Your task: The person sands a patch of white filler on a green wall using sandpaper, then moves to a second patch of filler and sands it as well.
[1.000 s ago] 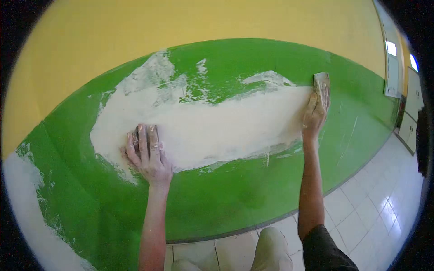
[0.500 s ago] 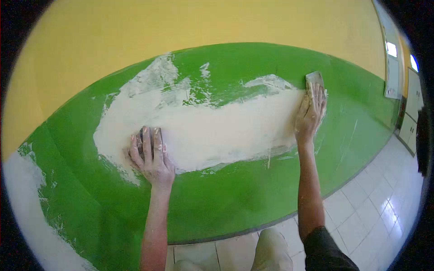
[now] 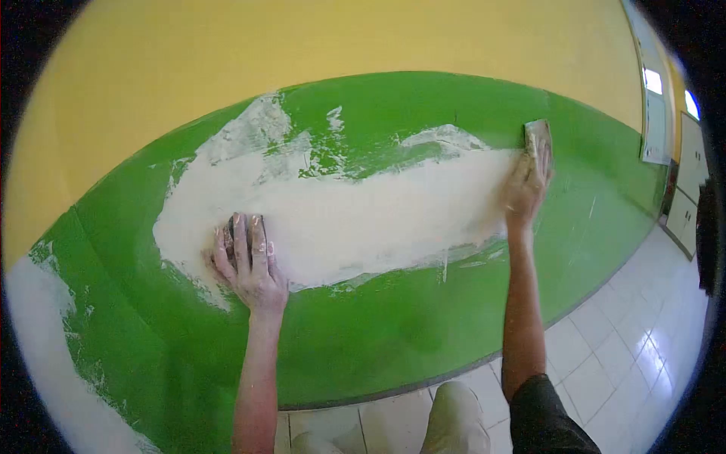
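A long patch of white putty, ragged at its edges, covers part of the green wall. Near the patch's left end my left hand is pressed to the wall, its fingers over a dark flat piece that they mostly hide. At the right end my right hand grips a thin grey filling blade, held flat against the wall; its upper end shows above the fingers. White smears coat both hands.
Above the green lies a yellow wall. Another white patch is at the lower left. White floor tiles run along the wall's foot, with cabinets and a framed board at the right.
My right hand has slid with the blade rightward, past the putty's right edge onto green. My left hand stays almost in place, and the view has shifted slightly.
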